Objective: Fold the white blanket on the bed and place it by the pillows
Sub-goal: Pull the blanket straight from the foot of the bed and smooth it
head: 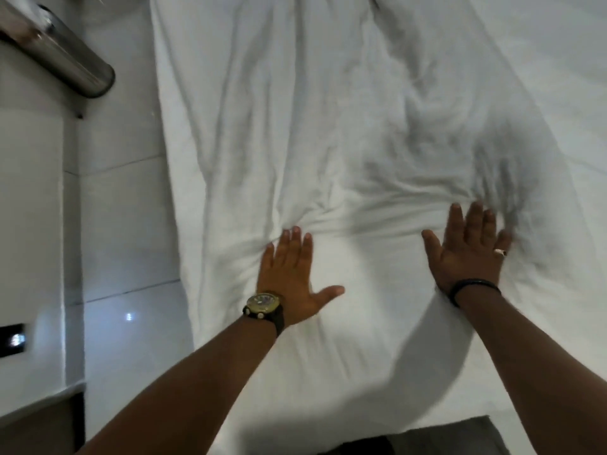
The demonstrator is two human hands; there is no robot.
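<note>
The wrinkled white cotton blanket (328, 142), spread along the bed, is being pressed flat by the left hand (292, 274) and right hand (469, 254), fingers straight and splayed, nothing gripped, seemingly so creases are smoothed for folding.

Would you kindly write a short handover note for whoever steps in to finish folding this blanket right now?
Left hand: open, palm flat on the wrinkled white fabric blanket, fingers spread; a watch on that wrist.
Right hand: open, flat on the blanket too, fingers slightly blurred; a ring and a dark band on that side.
Blanket: spread lengthwise on the white bed, creased ahead of both hands, its left edge by the pale tiled floor.
Done: the near part looks pressed smooth; whether any fold is made cannot be told.
Left: finish folding, then place it by the pillows, which are not in view.
</note>
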